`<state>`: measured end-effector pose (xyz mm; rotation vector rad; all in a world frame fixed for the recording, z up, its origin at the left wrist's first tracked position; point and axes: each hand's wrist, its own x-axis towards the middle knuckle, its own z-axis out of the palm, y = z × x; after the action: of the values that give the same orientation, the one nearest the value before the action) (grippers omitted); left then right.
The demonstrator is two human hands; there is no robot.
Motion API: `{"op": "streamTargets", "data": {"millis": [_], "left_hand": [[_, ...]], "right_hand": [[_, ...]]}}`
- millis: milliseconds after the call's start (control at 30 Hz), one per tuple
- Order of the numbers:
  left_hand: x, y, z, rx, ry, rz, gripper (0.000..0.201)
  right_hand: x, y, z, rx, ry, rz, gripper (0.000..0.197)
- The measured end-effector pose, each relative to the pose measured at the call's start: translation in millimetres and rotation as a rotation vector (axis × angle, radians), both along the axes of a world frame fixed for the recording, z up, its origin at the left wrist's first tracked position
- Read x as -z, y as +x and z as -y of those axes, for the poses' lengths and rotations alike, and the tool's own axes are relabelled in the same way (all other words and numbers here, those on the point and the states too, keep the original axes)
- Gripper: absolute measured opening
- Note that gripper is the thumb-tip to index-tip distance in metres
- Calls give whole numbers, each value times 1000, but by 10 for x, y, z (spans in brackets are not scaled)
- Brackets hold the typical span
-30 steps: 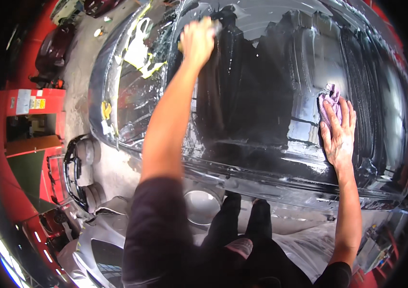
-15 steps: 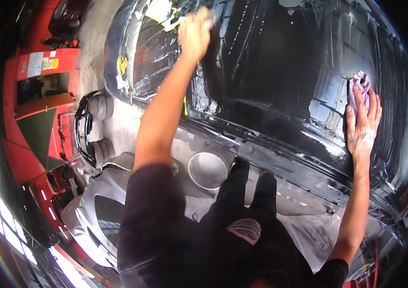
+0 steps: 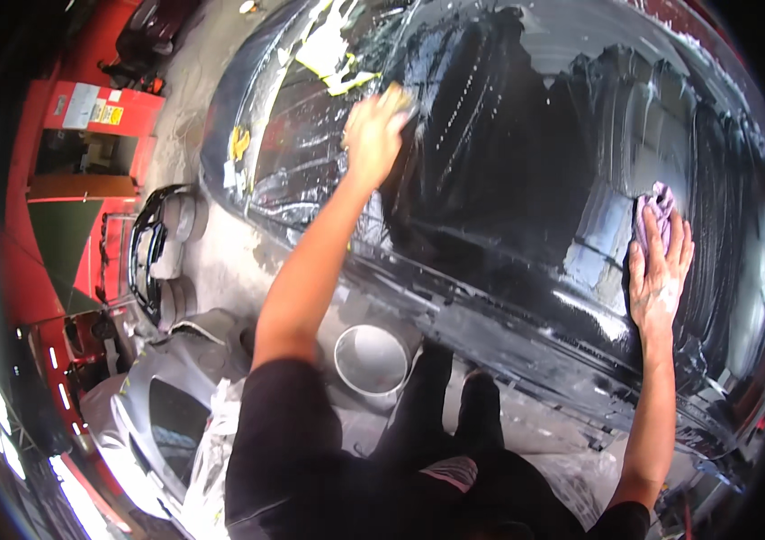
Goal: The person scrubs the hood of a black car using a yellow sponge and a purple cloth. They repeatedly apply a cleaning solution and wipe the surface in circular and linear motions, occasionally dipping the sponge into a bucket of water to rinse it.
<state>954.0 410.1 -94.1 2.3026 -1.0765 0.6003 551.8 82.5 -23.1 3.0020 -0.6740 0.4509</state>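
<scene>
A dark, wet car body panel (image 3: 508, 171) with pale streaks and suds spreads before me. My left hand (image 3: 372, 144) is closed around a small tan, sponge-like block (image 3: 397, 97) on the panel's left part; its exact kind is unclear. Farther right, my right hand (image 3: 660, 283) presses a crumpled purple cloth (image 3: 656, 209) against the wet surface. The cloth bunches up under and beyond the fingertips, and the palm lies low over the panel. Torn yellow-green masking tape (image 3: 346, 81) clings to the panel near my left hand.
A round pale bucket (image 3: 371, 360) stands on the floor by my legs. Left of it lie a grey bumper-like car part (image 3: 162, 414) and a black-edged part (image 3: 153, 256). A red cabinet (image 3: 22, 198) stands at far left. Clear plastic sheeting (image 3: 571, 468) lies behind me.
The whole view has shifted, so the panel sits lower. My left hand with the tan block has slid nearer to me. The right hand and purple cloth stay at about the same spot.
</scene>
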Motion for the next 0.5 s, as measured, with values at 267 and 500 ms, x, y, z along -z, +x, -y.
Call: {"op": "streamTargets", "data": {"millis": [267,500], "left_hand": [[-88,-148,206,66,-15,-42,44],[26,353,199,56,79,10,47]], "right_hand": [[-42,1327,309,50,22,45,53],[20,1779,287,26,39,88,51]]}}
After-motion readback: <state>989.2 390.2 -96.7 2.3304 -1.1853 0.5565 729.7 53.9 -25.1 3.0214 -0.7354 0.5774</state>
